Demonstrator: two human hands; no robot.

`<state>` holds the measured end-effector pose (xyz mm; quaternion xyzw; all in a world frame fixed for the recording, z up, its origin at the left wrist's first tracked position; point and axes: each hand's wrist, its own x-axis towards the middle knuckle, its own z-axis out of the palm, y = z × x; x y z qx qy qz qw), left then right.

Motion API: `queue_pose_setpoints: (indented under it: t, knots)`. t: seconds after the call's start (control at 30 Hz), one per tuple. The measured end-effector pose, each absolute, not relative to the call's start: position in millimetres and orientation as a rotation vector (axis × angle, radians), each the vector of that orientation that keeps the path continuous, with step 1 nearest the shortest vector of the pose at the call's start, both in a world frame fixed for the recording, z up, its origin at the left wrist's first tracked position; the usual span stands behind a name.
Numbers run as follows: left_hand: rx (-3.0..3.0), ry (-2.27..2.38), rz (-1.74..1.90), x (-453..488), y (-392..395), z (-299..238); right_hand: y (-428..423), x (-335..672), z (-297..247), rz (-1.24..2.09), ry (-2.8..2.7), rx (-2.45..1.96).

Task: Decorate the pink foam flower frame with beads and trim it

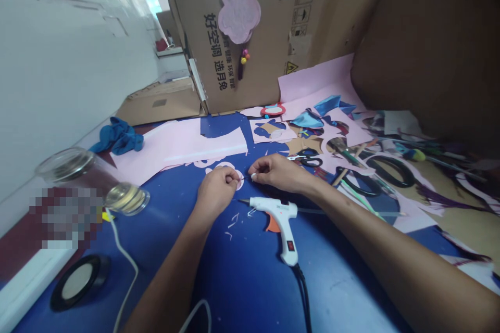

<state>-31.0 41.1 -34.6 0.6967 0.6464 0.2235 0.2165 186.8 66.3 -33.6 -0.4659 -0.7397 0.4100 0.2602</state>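
My left hand (pixel 217 186) is closed in a pinch over a small pink felt cutout (pixel 238 181) lying on the blue sheet (pixel 242 281). My right hand (pixel 273 171) is also pinched, holding a tiny white piece (pixel 253 176) at its fingertips, a finger's width from the left hand. A thin thread or wire seems to run between the two pinches; it is too fine to name. A white hot glue gun (pixel 279 220) lies on its side just in front of both hands, nozzle pointing left.
A clear jar (pixel 91 182) lies at the left, a black tape roll (pixel 78 281) near the front left. Scissors (pixel 308 157), pink sheets (pixel 175 145), a blue cloth (pixel 117 136) and scraps lie behind. A cardboard box (pixel 265 26) with a pink cutout (pixel 239 13) stands at the back.
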Motion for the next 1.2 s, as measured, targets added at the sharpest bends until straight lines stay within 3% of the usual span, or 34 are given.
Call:
queue_pose_setpoints:
  t: [0.67, 0.83, 1.0, 1.2]
  knots:
    - [1.990, 1.789, 0.607, -30, 40, -36, 61, 187, -28, 1.093, -2.068, -1.299]
    - [1.993, 1.782, 0.614, -30, 39, -36, 53, 187, -2, 0.813, -2.154, -1.481]
    - [1.975, 1.785, 0.626, -30, 38, -36, 17, 195, 28, 0.425, -2.148, -1.631]
    - [1.945, 1.799, 0.622, -28, 36, -34, -63, 216, 3, 0.584, -2.087, -1.701]
